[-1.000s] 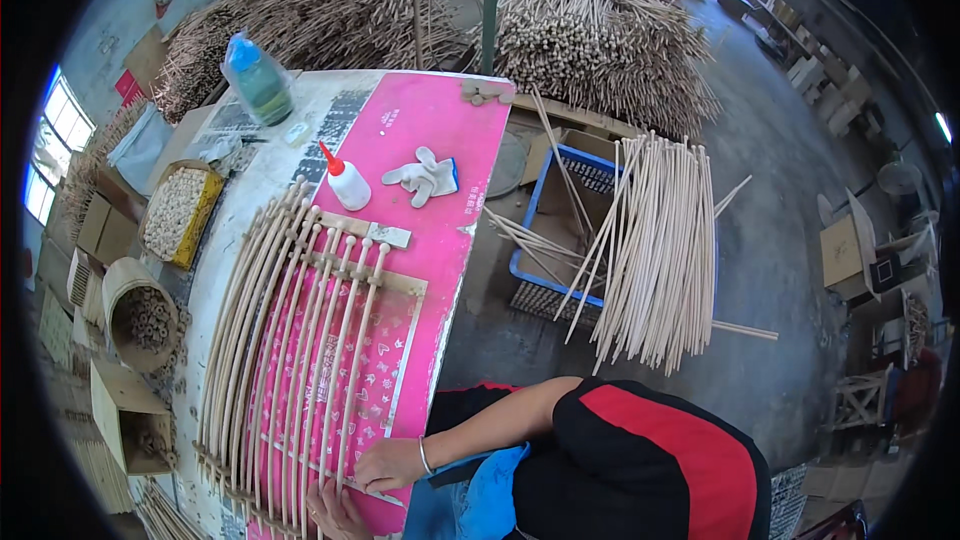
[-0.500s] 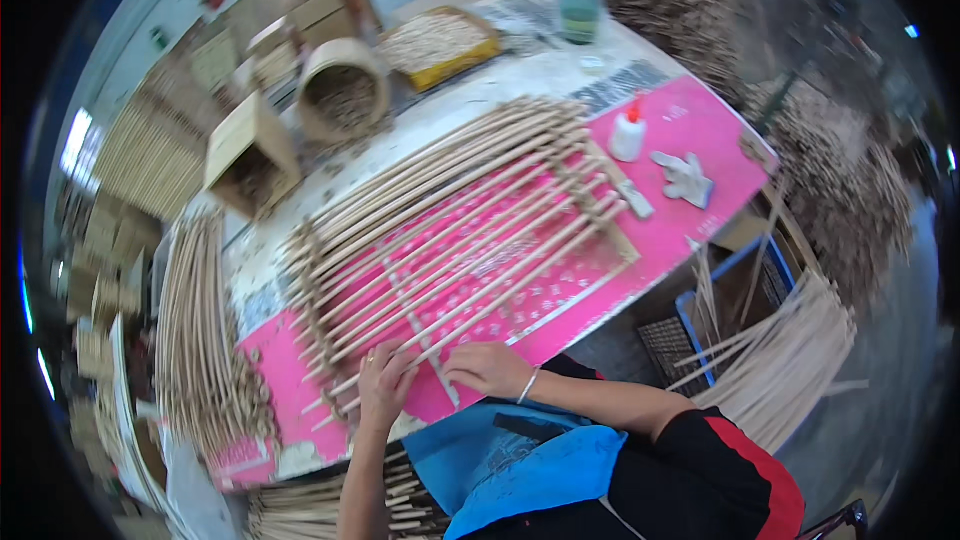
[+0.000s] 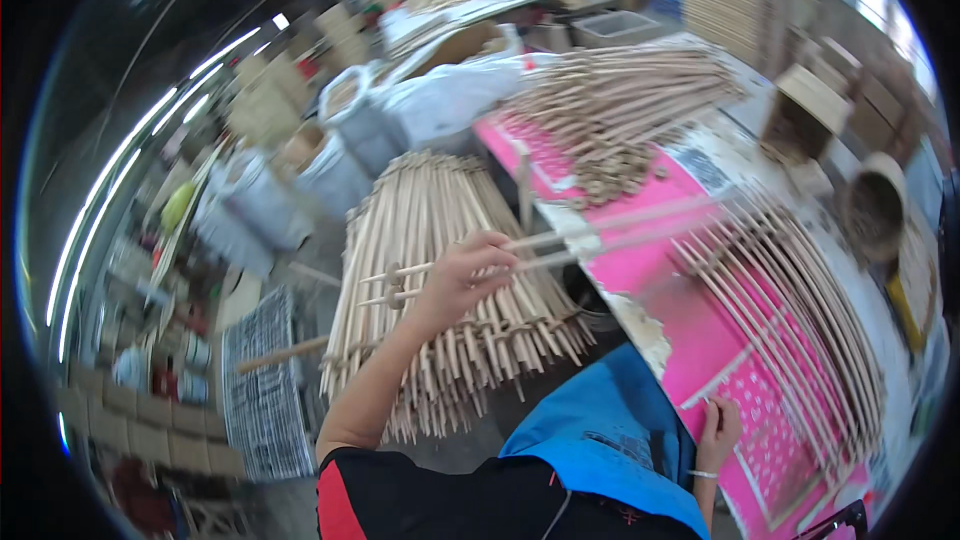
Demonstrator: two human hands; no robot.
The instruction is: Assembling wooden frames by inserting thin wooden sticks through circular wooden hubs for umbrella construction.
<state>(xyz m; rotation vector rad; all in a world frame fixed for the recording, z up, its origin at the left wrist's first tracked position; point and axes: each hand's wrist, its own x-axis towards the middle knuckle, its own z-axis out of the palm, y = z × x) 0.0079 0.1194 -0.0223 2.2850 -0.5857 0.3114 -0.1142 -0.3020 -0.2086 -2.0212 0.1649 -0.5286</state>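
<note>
My left hand [image 3: 467, 283] is closed around a pair of pale wooden rods [image 3: 405, 282], which have small wooden rings near their left ends. The rods stretch rightward towards the table and blur with motion. Beneath that hand lies a large stack of similar wooden rods [image 3: 420, 210], their ends pointing towards me. Low at the right, my right hand [image 3: 720, 432] rests by the front edge of the pink-topped table [image 3: 690, 325], fingers loosely bent and apart, with nothing visible in them. Beyond it, a curved row of ringed rods [image 3: 800, 330] lies on the pink surface.
Several wooden rings [image 3: 615, 175] are heaped beside more rods [image 3: 640, 90] at the table's far end. A square wooden box [image 3: 805, 115] and a round container [image 3: 873, 195] lie at the right. White sacks [image 3: 340, 180] and a grey crate [image 3: 265, 380] stand left.
My view has swung left. My left hand has moved off the table to the stack of rods, carrying the pair of rods. My right hand has let go and stays by the table edge.
</note>
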